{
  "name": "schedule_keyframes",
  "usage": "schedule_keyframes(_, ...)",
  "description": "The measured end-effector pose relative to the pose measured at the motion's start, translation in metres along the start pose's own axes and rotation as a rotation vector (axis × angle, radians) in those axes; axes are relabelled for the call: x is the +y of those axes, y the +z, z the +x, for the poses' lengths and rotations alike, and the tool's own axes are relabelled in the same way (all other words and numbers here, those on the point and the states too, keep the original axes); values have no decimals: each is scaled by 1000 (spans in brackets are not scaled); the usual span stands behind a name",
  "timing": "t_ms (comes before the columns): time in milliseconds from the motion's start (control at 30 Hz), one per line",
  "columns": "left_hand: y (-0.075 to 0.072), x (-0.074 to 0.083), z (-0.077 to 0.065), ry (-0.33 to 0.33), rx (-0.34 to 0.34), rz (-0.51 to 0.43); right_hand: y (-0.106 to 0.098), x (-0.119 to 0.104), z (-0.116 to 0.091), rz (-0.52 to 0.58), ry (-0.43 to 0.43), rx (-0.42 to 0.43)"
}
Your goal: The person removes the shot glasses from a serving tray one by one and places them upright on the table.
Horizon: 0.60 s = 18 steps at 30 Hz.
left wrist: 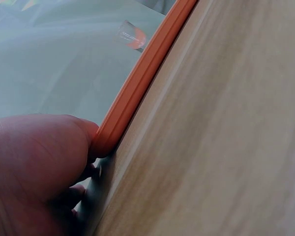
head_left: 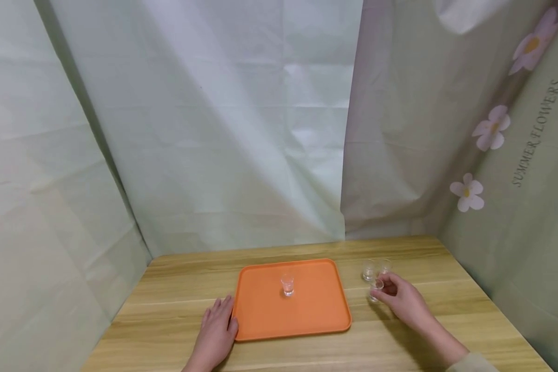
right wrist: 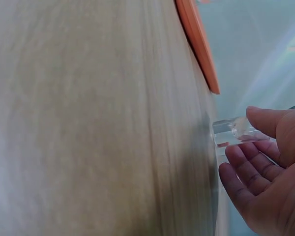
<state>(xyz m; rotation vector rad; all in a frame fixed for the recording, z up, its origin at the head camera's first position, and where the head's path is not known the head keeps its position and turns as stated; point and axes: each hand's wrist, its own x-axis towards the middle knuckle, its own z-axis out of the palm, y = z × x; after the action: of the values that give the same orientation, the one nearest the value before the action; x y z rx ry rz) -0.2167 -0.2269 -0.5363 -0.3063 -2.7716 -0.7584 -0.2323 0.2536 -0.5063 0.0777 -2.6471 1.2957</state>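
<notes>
An orange tray [head_left: 260, 320] lies on the wooden table, and one clear shot glass [head_left: 288, 285] stands upright near its middle. My left hand [head_left: 216, 330] rests at the tray's left edge, fingers extended on the tabletop and thumb against the rim [left wrist: 137, 88]. To the right of the tray, my right hand [head_left: 405, 300] pinches another clear shot glass [head_left: 374, 292] between thumb and fingers. In the right wrist view this held glass [right wrist: 225, 127] has its base close to the table. Just behind it stand two more shot glasses, one on the left [head_left: 368, 270] and one [head_left: 385, 266] partly hidden by the fingers.
The wooden table [head_left: 176, 289] reaches back to a pale cloth curtain [head_left: 242, 155]. More cloth hangs along both sides, the right one [head_left: 530, 217] printed with flowers and lettering. Bare wood shows between the tray and the right-hand glasses.
</notes>
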Motion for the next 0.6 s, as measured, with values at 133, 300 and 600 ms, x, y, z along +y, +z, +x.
schedule_keyframes(133,-1,0,0,-4,-5,-2,2,2,0,3,9,-1)
schedule_keyframes(300,-1,1,1,-4,-11,-1,2,2,0,-4,-1,2)
schedule_keyframes(600,-1,2,1,-13,-19,-3,2,2,-1,8,4,-9)
